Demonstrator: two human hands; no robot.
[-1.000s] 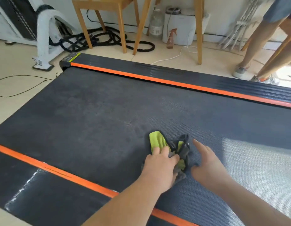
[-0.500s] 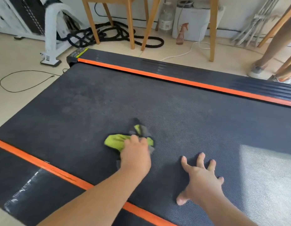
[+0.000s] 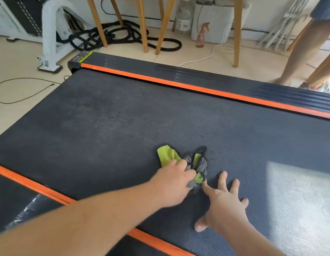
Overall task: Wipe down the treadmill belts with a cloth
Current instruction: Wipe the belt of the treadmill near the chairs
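Note:
A wide dark grey treadmill belt (image 3: pixel 123 117) fills most of the view, with orange strips along its far and near sides. On it lies a bunched green and grey cloth (image 3: pixel 180 159). My left hand (image 3: pixel 172 183) lies on top of the cloth with its fingers curled into the fabric, pressing it to the belt. My right hand (image 3: pixel 224 204) rests flat on the belt just right of the cloth, fingers spread; its forefinger tip reaches the cloth's edge.
Beyond the far rail (image 3: pixel 206 78) stand wooden chair legs (image 3: pixel 144 24), a coiled black rope (image 3: pixel 123 36), a spray bottle (image 3: pixel 202 35), a white appliance (image 3: pixel 216 21) and cables. A person's legs (image 3: pixel 304 50) stand at the right. A white machine frame (image 3: pixel 49 39) is at the left.
My left hand has swept the cloth left and then back to the right, beside my right hand. The right hand has stayed flat on the belt, fingers spread.

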